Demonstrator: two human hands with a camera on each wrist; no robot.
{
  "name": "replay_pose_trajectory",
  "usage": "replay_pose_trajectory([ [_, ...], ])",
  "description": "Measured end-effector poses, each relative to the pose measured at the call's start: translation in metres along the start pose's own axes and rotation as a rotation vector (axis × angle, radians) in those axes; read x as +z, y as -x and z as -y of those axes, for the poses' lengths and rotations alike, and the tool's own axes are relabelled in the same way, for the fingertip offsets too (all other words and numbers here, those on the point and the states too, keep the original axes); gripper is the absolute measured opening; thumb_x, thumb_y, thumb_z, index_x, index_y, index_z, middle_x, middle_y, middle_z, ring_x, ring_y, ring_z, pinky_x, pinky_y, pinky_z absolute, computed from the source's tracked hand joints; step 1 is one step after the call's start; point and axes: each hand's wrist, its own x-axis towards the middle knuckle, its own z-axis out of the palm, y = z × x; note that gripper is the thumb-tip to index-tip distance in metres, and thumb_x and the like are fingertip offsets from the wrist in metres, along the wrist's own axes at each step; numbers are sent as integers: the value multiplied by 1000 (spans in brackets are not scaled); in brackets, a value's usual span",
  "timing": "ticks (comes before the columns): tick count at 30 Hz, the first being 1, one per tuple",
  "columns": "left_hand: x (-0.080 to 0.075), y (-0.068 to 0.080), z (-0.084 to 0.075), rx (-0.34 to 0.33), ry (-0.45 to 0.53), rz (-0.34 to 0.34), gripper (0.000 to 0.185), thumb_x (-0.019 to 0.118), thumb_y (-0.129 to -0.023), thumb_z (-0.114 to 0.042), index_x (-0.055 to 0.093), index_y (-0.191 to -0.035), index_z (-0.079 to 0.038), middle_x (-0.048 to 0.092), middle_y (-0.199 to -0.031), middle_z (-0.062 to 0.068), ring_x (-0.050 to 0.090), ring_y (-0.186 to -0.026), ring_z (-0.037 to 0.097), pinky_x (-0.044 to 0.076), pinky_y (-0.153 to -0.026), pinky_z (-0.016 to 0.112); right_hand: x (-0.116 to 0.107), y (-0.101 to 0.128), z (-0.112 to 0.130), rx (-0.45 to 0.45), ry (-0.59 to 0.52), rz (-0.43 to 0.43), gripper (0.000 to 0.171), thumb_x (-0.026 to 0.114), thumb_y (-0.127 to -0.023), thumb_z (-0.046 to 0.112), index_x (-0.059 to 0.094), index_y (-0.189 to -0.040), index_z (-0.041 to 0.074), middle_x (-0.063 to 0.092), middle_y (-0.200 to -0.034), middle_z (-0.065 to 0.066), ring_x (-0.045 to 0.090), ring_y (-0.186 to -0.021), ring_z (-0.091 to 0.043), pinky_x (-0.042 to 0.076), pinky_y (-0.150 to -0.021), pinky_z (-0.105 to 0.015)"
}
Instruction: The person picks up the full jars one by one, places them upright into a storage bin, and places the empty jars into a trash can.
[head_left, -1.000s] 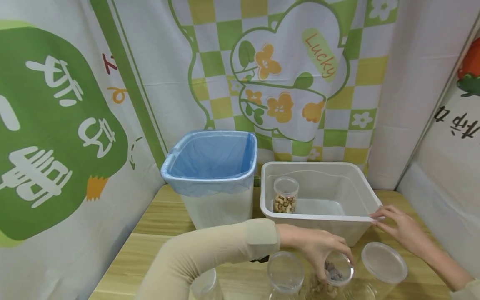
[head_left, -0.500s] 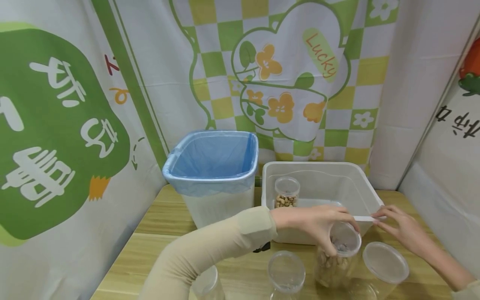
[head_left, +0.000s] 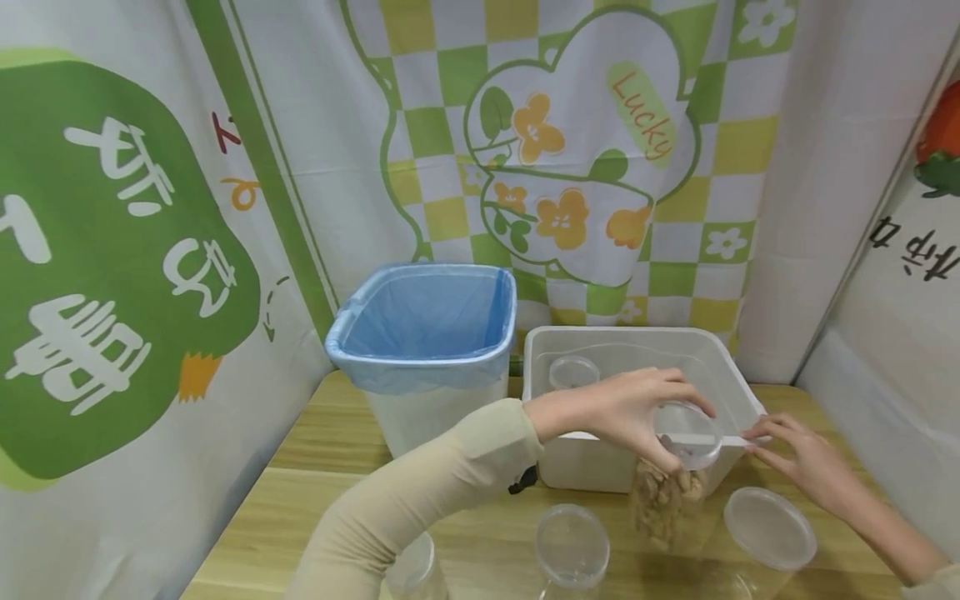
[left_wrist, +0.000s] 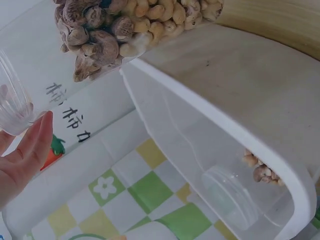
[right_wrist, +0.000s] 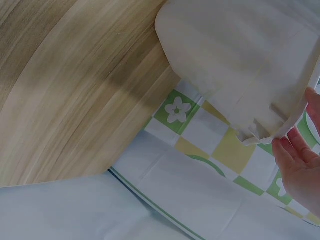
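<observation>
My left hand [head_left: 630, 417] grips a clear lidded jar of cashews [head_left: 663, 508] near its top. The jar overlaps the front wall of the grey-white plastic tub [head_left: 581, 467] in the head view. In the left wrist view, the nuts [left_wrist: 140, 20] fill the lower part of the jar, close to the tub's rim [left_wrist: 210, 115]. My right hand [head_left: 802, 462] pinches the tub's front right corner, thumb below and fingers over the rim. Inside the tub at left stands another lidded jar [head_left: 574, 372], partly hidden by my left arm; the left wrist view shows nuts [left_wrist: 262, 170] in it.
Clear lidded jars stand along the table's near side: one at left [head_left: 414, 562], one in the middle [head_left: 572, 546], one at right [head_left: 770, 529]. A white bin [head_left: 442, 417] with a blue liner stands left of the tub. Printed curtains [head_left: 337, 167] surround the wooden table [head_left: 300, 500].
My left hand has lifted the cashew jar up from among the near jars and moved it forward to the tub's front wall. My right hand has stayed at the tub's corner.
</observation>
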Motion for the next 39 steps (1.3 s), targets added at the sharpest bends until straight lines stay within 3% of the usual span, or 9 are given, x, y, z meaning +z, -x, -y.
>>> replay_pose_trajectory([
  [6, -13, 2, 2, -53, 21, -70, 55, 71, -68, -35, 53, -118, -22, 44, -99, -10, 40, -89, 1, 36, -73, 9, 3, 2, 1, 3, -3, -7, 20, 73, -66, 7, 64, -82, 14, 56, -88, -4, 53, -80, -9, 49, -61, -48],
  [12, -32, 2, 9, -94, 85, -145, 54, 70, -69, -36, 52, -119, -21, 46, -106, -7, 42, -92, 4, 38, -73, 12, 4, 4, 0, -38, 27, -47, 22, 75, -63, 8, 64, -80, 16, 56, -86, 1, 52, -79, -2, 50, -60, -40],
  [21, -57, 2, 18, -109, 123, -246, 54, 71, -70, -36, 53, -118, -19, 47, -109, -4, 44, -96, 4, 38, -78, 16, 3, 1, -1, -22, 20, -25, 23, 74, -64, 4, 64, -82, 13, 56, -88, -4, 55, -79, -15, 49, -61, -46],
  [25, -59, -2, 26, -143, 102, -275, 54, 72, -70, -36, 53, -118, -20, 48, -109, -4, 44, -97, 6, 39, -78, 17, 4, 1, -1, -23, 30, -25, 23, 74, -63, 4, 65, -82, 14, 56, -87, -3, 56, -77, -16, 49, -60, -44],
  [32, -58, -11, 40, -207, 94, -334, 54, 72, -70, -35, 54, -118, -19, 48, -110, -1, 46, -98, 9, 40, -80, 18, 4, 2, -1, 4, 4, 0, 19, 73, -67, 6, 64, -82, 13, 56, -91, -9, 54, -81, -35, 48, -62, -51],
  [39, -58, -15, 51, -304, 107, -392, 55, 73, -68, -37, 55, -117, -21, 48, -112, 1, 45, -97, 9, 41, -77, 20, 3, 0, -2, 4, -7, 11, 18, 72, -69, 6, 64, -84, 13, 56, -94, -10, 55, -80, -34, 48, -61, -52],
])
